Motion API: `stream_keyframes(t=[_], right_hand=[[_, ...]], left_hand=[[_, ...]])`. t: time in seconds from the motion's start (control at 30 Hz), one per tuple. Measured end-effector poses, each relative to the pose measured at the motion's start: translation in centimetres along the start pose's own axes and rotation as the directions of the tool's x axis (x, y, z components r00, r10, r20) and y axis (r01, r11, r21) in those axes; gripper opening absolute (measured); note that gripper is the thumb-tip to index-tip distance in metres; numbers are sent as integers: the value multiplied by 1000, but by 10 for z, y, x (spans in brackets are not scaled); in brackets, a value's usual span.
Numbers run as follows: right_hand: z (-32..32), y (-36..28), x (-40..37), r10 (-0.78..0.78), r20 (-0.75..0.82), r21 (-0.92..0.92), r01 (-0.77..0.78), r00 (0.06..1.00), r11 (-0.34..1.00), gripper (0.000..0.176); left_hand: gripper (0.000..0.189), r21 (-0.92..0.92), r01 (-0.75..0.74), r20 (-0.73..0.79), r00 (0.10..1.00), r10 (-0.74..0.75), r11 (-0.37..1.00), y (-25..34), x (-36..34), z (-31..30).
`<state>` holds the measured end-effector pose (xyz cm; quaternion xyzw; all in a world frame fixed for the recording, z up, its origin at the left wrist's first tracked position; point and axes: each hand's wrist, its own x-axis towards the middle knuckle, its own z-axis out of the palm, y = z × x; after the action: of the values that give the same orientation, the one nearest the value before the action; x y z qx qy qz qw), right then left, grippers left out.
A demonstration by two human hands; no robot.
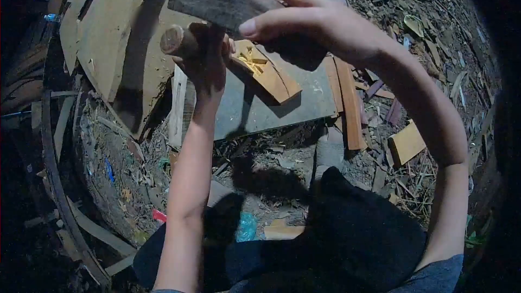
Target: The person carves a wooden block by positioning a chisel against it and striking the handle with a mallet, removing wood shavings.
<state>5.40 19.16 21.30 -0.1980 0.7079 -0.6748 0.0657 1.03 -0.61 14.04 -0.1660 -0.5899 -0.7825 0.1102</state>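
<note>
My right hand (309,19) is closed round a dark, weathered wooden block (203,0) high in the view. Just below the block, my left hand (210,62) is wrapped round a wooden piece with a round, pale end (172,39); the rest of this piece is in shadow and partly hidden by the fingers. Beyond my left hand a light-brown wooden piece (279,84) with yellow carved cuts or chips on it lies on a grey flat board (309,103). The upper end of the carved piece is hidden behind my hands.
Large wooden slabs (114,38) lean at the upper left. Long brown strips (350,106) lie beside the board's right edge. Farther right a pale offcut (408,144) rests among wood scraps and debris. My legs and one foot (330,149) show below the board.
</note>
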Motion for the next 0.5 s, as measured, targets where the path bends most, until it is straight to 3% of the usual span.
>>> stream_keyframes(t=[0.07,0.13,0.2,0.27,0.33,0.37,0.4,0.43,0.47,0.5], right_hand=[[3,-9,7,-209,-27,-198,200,978,960,49],[-19,-60,1,-125,242,34,120,962,992,47],[-11,-81,1,-200,214,43,196,956,980,53],[-19,-85,4,-218,324,47,215,920,976,57],[-25,-86,8,-240,436,61,237,867,970,60],[-25,-86,9,-248,491,68,248,835,966,61],[-5,-53,5,-401,295,-405,494,867,770,70],[9,-26,11,-423,112,-476,422,899,772,62],[21,-25,17,-437,-71,-529,337,897,779,55],[-4,-41,11,-164,157,-290,204,974,935,63]], left_hand=[[19,109,33,-36,999,-30,993,2,-2,1],[17,132,-44,6,999,43,990,-3,-1,5],[17,151,-123,48,992,117,981,-7,-3,8],[13,214,-87,-16,996,92,973,-7,-8,11],[8,113,-112,-106,987,124,987,-7,-13,6],[10,576,-347,32,914,404,740,-21,-9,-13],[14,839,-481,284,785,550,253,-29,-6,-23],[22,705,-395,104,879,465,589,-18,-3,-15],[22,750,-350,29,865,501,561,-18,5,-18],[20,669,-241,-67,922,380,703,-16,4,-22]])
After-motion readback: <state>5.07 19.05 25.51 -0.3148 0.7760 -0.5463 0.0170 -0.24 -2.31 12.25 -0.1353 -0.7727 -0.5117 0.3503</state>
